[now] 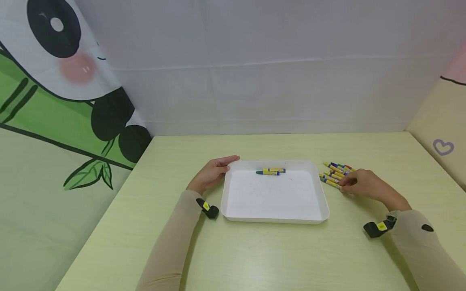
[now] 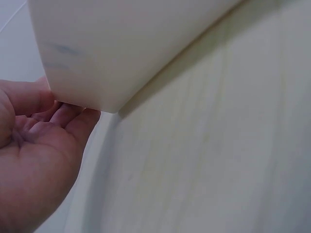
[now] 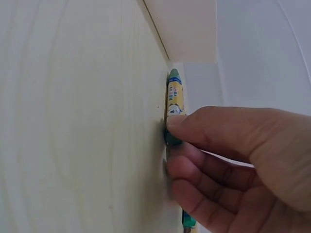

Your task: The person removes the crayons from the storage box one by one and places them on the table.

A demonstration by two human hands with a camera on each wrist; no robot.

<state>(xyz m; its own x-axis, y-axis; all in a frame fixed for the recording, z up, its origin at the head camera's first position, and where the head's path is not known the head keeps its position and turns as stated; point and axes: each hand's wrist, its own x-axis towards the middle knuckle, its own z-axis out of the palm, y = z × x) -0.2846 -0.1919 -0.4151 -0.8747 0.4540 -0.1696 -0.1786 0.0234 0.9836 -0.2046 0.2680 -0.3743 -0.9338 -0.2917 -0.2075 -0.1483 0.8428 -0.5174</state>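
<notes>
A shallow white tray [image 1: 273,202] lies on the table with two yellow-wrapped crayons inside, one a green crayon [image 1: 267,173]. At the tray's far left corner is my left hand [image 1: 212,173], thumb at the rim and fingers round the outside; the left wrist view shows the hand [image 2: 43,141] gripping the tray wall [image 2: 112,53]. To the right of the tray, my right hand [image 1: 364,186] pinches a green crayon [image 3: 175,97] between thumb and fingers, low at the tabletop. Beside those fingers lies a pile of crayons [image 1: 335,167], partly hidden by the hand.
The pale wooden table [image 1: 269,254] reaches back to a plain light cloth [image 1: 255,93]. Cartoon-printed cloth [image 1: 73,113] hangs at the left, and a cream panel with a purple heart [image 1: 443,147] stands at the right. Each wrist carries a small black camera [image 1: 375,229].
</notes>
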